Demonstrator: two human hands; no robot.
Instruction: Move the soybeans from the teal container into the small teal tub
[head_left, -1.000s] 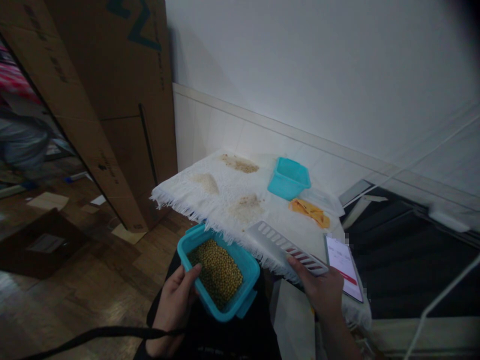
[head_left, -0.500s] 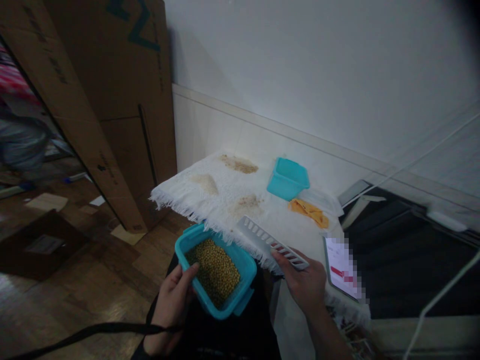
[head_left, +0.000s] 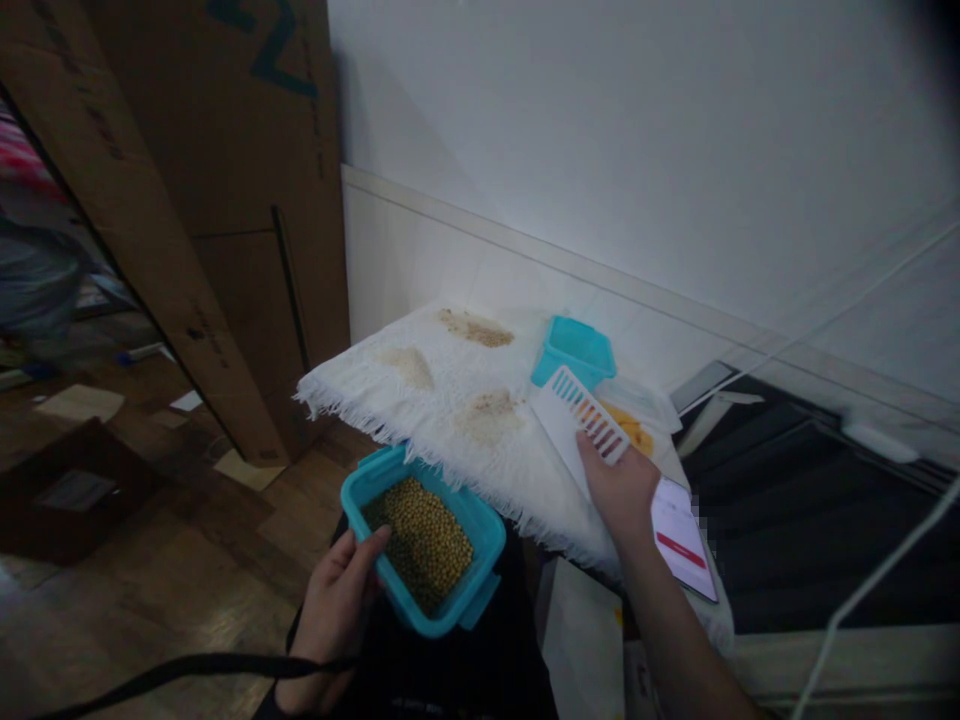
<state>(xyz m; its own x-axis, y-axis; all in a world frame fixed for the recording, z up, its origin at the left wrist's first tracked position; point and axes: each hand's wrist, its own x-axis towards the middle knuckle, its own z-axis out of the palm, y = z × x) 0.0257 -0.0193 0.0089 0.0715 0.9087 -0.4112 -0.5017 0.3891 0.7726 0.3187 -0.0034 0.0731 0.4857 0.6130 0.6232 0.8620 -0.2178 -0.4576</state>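
My left hand [head_left: 334,590] grips the left rim of a turquoise plastic container [head_left: 487,545], thumb over the edge. Inside lie round yellow beans [head_left: 435,530], with darker greenish grains along the left side. The container is in front of the cloth's fringed edge, over my lap. My right hand [head_left: 619,495] is closed around a white slotted plastic piece [head_left: 562,425], raised over the right part of the white cloth [head_left: 390,410]. Three small piles lie on that cloth: a brownish one [head_left: 480,332] at the back, a pale one [head_left: 409,366] at left and a mixed-coloured one [head_left: 491,412] nearer me.
A second turquoise container [head_left: 577,345] stands at the cloth's back right, partly behind the slotted piece. Beside it are an orange cloth [head_left: 637,435] and a clear lid [head_left: 660,400]. A phone [head_left: 682,540] lies at the right edge. A tall cardboard box [head_left: 225,200] stands left.
My right hand has lifted the slotted piece up and away to the right, from the cloth's front edge toward the second container, and tilted it. My left hand keeps the bean container nearly still.
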